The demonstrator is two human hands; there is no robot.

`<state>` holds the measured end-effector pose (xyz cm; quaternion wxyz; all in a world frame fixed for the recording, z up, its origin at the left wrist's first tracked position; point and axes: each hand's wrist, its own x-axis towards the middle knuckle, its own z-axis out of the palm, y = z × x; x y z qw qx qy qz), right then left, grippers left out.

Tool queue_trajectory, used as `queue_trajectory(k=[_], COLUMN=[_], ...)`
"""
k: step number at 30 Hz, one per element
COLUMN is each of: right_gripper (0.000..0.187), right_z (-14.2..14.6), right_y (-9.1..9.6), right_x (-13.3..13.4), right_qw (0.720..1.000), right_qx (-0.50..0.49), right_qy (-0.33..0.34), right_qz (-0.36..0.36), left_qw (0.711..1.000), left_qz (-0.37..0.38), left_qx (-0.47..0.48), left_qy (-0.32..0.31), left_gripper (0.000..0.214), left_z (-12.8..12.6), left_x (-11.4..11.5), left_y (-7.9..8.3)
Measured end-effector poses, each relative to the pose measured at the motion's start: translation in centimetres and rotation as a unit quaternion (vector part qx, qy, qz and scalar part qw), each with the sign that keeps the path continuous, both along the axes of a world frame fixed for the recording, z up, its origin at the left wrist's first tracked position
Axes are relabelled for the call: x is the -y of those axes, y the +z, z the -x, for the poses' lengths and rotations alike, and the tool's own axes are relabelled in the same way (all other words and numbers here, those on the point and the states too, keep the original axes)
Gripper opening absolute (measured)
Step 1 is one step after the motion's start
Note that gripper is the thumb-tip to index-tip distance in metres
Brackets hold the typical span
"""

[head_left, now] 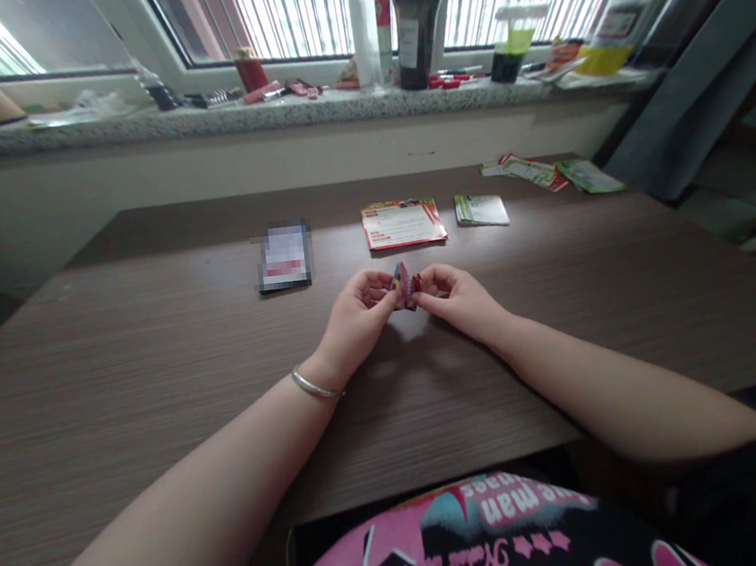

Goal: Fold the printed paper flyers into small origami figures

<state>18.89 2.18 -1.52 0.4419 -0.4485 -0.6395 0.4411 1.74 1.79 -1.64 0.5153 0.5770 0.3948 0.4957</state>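
Observation:
Both hands meet over the middle of the table, holding a small folded piece, purple and pink with a bit of yellow, that looks like folded paper. My left hand pinches its left side between thumb and fingers. On the right side, my right hand grips a dark red part of it with thumb and fingertips. Fingers partly cover the piece, so its full shape is hidden. Just beyond the hands lies a stack of printed cards with red edges.
A phone-like device, its screen blurred, lies left of the cards. To the right are a smaller green-and-white card stack and, at the back right, strips of printed paper. Bottles and cups crowd the stone windowsill behind the table.

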Motion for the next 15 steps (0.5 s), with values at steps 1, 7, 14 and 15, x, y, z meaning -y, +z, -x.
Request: queue_trajectory(k=[1, 7, 14, 15], right_gripper=[0.028, 0.037, 0.031, 0.032], right_z=[-0.01, -0.25, -0.4, -0.39], right_y=[-0.03, -0.12, 0.23, 0.28], right_x=[0.01, -0.06, 0.05, 0.11], right_qw=[1.0, 0.992, 0.995, 0.994], right_qx=[-0.014, -0.106, -0.076, -0.08], right_qy=[0.006, 0.015, 0.042, 0.046], right_qz=[0.006, 0.066, 0.051, 0.056], left_qw=[1.0, 0.999, 0.997, 0.997], left_qz=[-0.002, -0.009, -0.019, -0.023], left_qx=[-0.008, -0.037, -0.044, -0.049], left_qy=[-0.005, -0.026, -0.059, -0.062], left_gripper=[0.027, 0.029, 0.028, 0.027], left_z=[0.08, 0.31, 0.58, 0.62], left_x=[-0.1, -0.1, -0.2, -0.19], left_y=[-0.05, -0.04, -0.25, -0.23])
